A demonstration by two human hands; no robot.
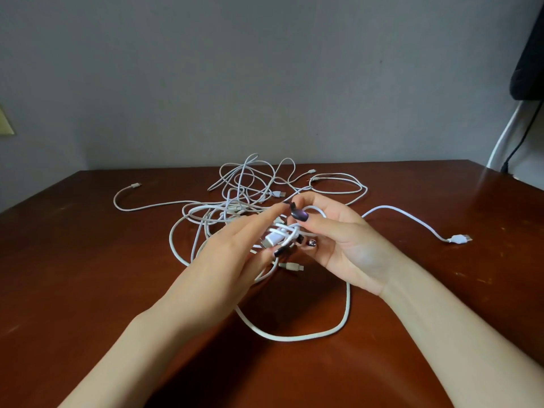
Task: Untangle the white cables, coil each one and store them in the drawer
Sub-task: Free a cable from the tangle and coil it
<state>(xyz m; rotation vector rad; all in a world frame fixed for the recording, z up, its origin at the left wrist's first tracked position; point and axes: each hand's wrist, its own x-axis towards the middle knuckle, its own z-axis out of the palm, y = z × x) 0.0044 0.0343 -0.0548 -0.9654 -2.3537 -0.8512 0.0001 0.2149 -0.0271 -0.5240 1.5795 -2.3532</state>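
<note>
White cables (232, 205) lie tangled at mid-worktop (117, 275). The right hand (338, 242) has its fingers curled round a small coiled bundle (290, 232). The left hand (235, 257) pinches the bundle's plug (269, 240) between its thumb and nearly straight fingers.

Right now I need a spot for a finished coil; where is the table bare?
Bare table left of the left hand; more right of the right hand, nearer than the USB plug. The tangle of white cables crowds the middle.
</note>
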